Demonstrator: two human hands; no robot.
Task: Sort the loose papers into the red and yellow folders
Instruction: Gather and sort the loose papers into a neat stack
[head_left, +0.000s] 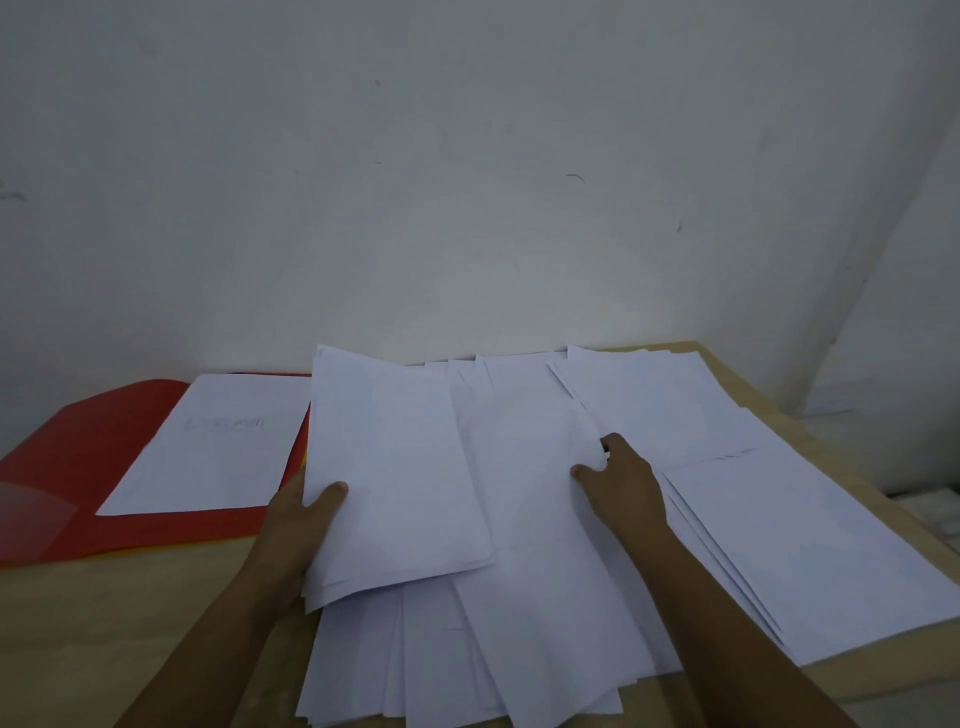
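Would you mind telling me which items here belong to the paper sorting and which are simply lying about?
Part of the job:
red folder
sheet on the folder
held stack in left hand
loose papers under right hand
yellow folder edge

Lying about:
table
wall

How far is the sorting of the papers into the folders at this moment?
Early stage. Done: one sheet lies in the open red folder. In hand: the left hand holds a small stack; the right hand pinches a sheet on the loose pile. Left: most papers are unsorted, and only a yellow edge shows under the red folder.
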